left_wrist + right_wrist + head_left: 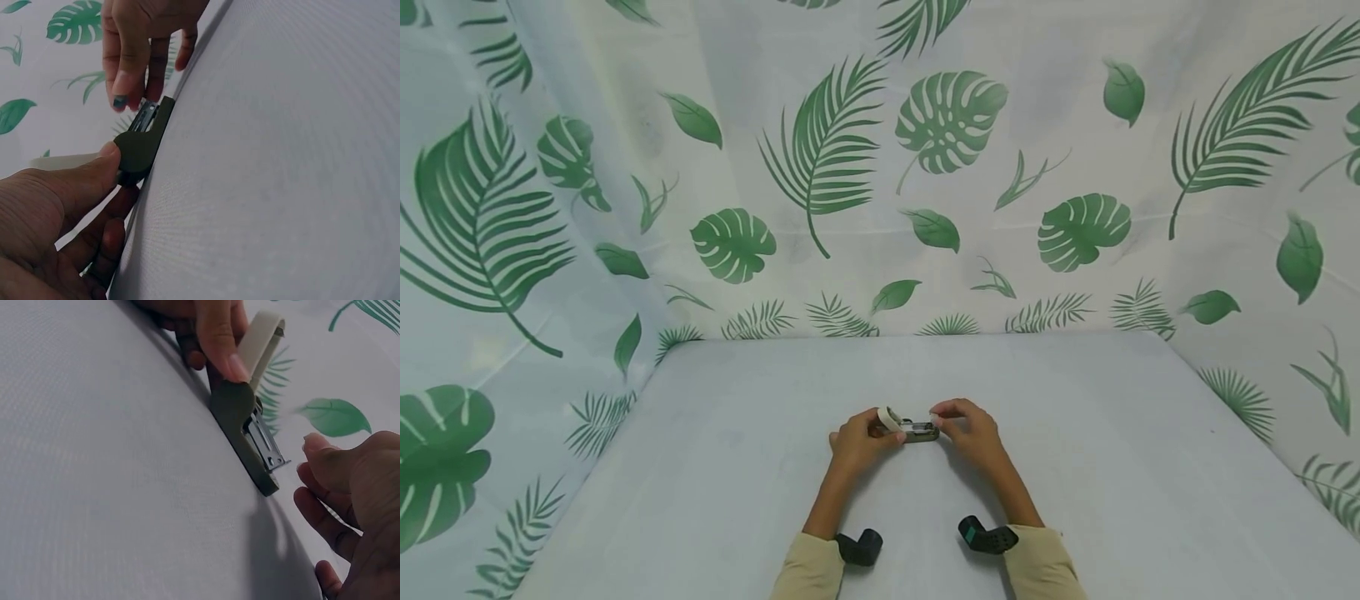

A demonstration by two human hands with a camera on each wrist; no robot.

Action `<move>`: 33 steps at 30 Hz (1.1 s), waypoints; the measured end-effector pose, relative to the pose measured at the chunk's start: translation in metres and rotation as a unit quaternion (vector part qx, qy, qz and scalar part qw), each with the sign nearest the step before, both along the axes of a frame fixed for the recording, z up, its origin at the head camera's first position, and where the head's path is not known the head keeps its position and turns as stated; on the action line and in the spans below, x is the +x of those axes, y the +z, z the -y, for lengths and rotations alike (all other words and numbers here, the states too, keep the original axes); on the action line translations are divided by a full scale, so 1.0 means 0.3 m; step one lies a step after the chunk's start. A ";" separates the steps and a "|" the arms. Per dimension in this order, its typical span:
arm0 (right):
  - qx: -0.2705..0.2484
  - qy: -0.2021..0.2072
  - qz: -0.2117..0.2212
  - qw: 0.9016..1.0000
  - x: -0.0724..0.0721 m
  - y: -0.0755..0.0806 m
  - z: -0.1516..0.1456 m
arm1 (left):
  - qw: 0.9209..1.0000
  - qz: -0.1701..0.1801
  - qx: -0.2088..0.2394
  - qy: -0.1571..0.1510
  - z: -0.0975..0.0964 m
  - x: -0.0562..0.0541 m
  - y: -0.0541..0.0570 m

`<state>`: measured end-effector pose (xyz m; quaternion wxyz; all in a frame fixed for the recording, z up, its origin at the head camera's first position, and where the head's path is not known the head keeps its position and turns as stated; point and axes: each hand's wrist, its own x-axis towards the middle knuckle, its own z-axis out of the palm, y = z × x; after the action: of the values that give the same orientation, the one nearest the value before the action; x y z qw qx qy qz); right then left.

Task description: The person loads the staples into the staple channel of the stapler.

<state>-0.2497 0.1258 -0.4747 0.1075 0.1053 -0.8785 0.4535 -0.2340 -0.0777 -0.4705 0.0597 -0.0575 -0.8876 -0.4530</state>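
A stapler (919, 432) with a dark green base and a white top arm (259, 347) lies swung open on the table, its metal staple channel (265, 442) exposed. My left hand (859, 443) grips it at the hinge end, thumb on the green side (139, 150). Just off the stapler's front end is my right hand (972, 432), thumb and forefinger drawn together. At those fingertips a small piece (120, 100) shows, dark in the left wrist view and pale from above; its kind cannot be told.
A white cloth covers the table (715, 500). Leaf-printed white sheets (850, 275) hang behind it and at both sides. A black wrist camera (861, 547) sits on the left forearm, another camera (987, 536) on the right.
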 end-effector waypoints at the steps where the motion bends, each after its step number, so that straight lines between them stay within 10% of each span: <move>1: 0.010 -0.001 -0.010 1.000 0.002 -0.003 0.003 | 1.000 0.000 -0.001 0.001 -0.001 0.000 0.000; 9: 0.084 -0.009 -0.085 0.993 0.001 -0.039 0.032 | 1.000 0.000 -0.006 -0.001 -0.001 0.001 -0.005; 33: 0.111 -0.012 -0.046 0.993 0.002 -0.031 0.049 | 1.000 -0.001 -0.005 -0.002 0.003 -0.010 -0.010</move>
<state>-0.2491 0.1110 -0.4839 0.1409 0.1270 -0.9186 0.3467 -0.2369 -0.0786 -0.4735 0.0590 -0.0602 -0.8897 -0.4487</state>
